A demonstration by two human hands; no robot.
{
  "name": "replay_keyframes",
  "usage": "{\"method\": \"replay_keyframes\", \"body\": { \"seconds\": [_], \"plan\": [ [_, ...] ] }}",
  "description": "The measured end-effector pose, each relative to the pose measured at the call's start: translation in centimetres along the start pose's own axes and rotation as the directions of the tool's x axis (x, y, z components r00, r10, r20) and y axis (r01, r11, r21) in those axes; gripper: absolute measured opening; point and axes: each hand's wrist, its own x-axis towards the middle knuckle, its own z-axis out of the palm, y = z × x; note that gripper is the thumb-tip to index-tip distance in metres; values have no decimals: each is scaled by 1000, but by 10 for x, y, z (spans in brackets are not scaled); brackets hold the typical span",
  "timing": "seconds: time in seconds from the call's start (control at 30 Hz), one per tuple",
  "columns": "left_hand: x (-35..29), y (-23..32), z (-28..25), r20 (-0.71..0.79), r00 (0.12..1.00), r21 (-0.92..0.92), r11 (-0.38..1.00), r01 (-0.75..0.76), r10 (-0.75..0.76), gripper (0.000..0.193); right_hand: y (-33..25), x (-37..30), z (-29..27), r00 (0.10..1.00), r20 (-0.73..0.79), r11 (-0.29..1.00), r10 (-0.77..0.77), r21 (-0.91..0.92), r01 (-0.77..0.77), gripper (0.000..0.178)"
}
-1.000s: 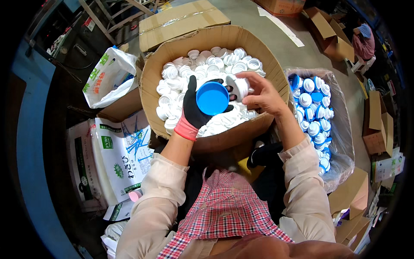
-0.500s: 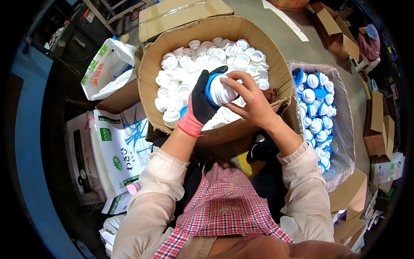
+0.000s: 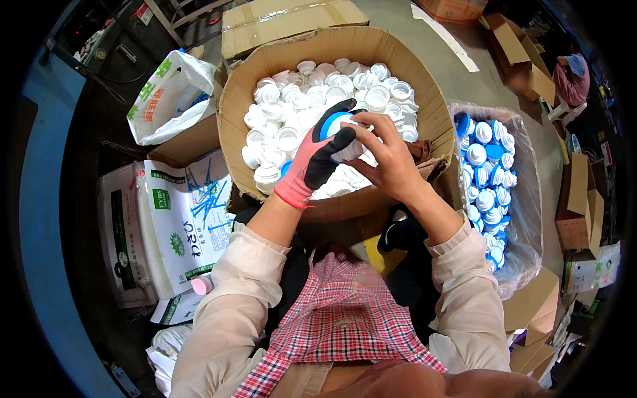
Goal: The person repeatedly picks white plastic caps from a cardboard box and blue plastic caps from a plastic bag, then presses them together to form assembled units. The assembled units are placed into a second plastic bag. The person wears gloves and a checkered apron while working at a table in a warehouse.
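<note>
The gloved left hand (image 3: 312, 162) and bare right hand (image 3: 391, 159) hold one blue-and-white cap (image 3: 336, 124) over a box (image 3: 235, 109) of white pieces (image 3: 286, 139). From the cap, a clear bag (image 3: 528, 179) of other caps (image 3: 486, 198) lies at four o'clock, blue strips (image 3: 211, 199) at eight, a white bag (image 3: 162, 119) at nine.

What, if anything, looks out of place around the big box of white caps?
One blue piece sits among the white caps in the open cardboard box, odd against the otherwise white heap. Thin blue sticks lie scattered untidily across the printed white sheet at left.
</note>
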Motion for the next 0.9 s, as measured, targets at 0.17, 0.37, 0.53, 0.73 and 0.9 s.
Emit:
{"method": "replay_keyframes", "body": {
  "seconds": [0.17, 0.37, 0.53, 0.73, 0.9],
  "plan": [
    [1, 6, 3, 62, 995, 191, 978, -83, 73, 65, 21, 1, -4, 927, 60, 670, 370, 674, -312, 55],
    [2, 6, -3, 17, 995, 528, 844, -93, 99, 55, 23, 4, -14, 779, 282, 441, 560, 694, -568, 42],
    [-2, -9, -20, -75, 985, 687, 724, -61, 154, 40, 34, -1, -3, 847, 188, 610, 497, 618, -496, 37],
    [-3, -10, -22, -151, 973, 621, 782, -42, 173, 34, 37, -1, -1, 839, 176, 626, 515, 591, -509, 34],
    [4, -14, -33, -208, 978, 291, 953, 80, -19, 46, 65, -7, 4, 823, 296, 516, 486, 662, -543, 37]
  ]
}}
